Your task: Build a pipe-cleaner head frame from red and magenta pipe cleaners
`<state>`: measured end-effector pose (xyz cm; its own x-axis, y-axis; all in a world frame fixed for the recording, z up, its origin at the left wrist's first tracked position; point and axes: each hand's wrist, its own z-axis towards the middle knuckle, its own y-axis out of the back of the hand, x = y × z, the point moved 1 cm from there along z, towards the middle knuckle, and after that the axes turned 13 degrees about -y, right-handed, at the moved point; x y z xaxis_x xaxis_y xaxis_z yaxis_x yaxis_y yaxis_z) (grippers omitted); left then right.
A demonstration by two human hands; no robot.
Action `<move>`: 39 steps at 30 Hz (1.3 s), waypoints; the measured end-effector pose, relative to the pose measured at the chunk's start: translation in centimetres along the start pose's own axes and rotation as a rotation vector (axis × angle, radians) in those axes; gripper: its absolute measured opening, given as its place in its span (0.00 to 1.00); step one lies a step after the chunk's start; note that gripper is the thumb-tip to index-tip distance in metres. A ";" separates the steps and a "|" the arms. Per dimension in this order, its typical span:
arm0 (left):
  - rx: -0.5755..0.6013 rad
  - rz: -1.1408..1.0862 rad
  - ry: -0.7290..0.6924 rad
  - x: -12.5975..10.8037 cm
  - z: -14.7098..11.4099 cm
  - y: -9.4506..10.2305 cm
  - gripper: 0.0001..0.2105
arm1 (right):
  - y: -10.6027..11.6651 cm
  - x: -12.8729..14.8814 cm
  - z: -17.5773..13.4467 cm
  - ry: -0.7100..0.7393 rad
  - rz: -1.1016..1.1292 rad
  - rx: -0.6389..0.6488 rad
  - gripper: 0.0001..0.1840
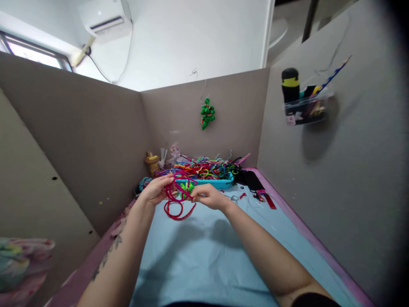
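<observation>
Magenta-red pipe cleaners (174, 218), bent into several loose loops, hang between my two hands above the blue table cover. My left hand (158, 189) has its fingers closed on the upper loops. Lower on the right, my right hand (209, 197) pinches the same pipe cleaners with thumb and forefinger. A bright green fuzzy piece (187, 189) shows through the loops; whether it is held or lies behind them I cannot tell. Just beyond my hands stands a blue tray (220, 184) heaped with pipe cleaners (204, 168) of many colours.
Scissors (234, 198) and a red strip (270, 202) lie right of my hands, near a dark flat item (252, 180). A yellow-lidded jar (152, 161) stands back left. Grey panels enclose the table; a green tree ornament (207, 114) and a clear holder (306, 108) hang on them.
</observation>
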<state>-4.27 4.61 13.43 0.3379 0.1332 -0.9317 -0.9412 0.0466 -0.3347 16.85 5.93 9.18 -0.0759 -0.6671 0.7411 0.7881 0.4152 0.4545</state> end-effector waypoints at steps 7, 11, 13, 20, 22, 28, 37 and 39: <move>-0.012 0.002 0.001 0.5 0.4 0.3 0.18 | 0.2 -0.5 -0.2 -0.127 0.061 0.053 0.10; -0.020 0.078 -0.054 0.1 0.1 0.3 0.20 | 1.3 -0.5 -0.2 -0.241 -0.061 0.071 0.12; -0.008 0.170 -0.094 -0.4 -0.3 0.2 0.23 | 2.2 -0.3 -0.2 -0.273 -0.146 -0.005 0.13; 0.232 0.502 -0.206 -0.7 -1.8 -1.8 0.29 | 0.9 1.9 0.1 -0.102 -0.212 -0.288 0.09; 0.299 0.558 -0.234 -0.3 -1.9 -2.4 0.28 | -0.6 1.9 0.3 -0.152 -0.186 -0.210 0.08; -0.125 0.995 -0.632 0.2 -2.4 -2.3 0.20 | -2.2 0.4 0.4 -0.304 -0.031 -0.420 0.16; 0.025 0.647 -0.408 2.2 -2.6 -3.8 0.29 | -3.0 0.6 0.2 -0.130 -0.246 -0.436 0.11; 0.015 0.543 -0.358 2.3 -2.3 -3.7 0.29 | -3.1 0.5 0.2 -0.124 -0.242 -0.409 0.12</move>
<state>0.00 2.49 12.16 -0.2047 0.4636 -0.8621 -0.9788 -0.1071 0.1749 14.29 4.48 8.22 -0.3390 -0.6253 0.7029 0.9124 -0.0365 0.4076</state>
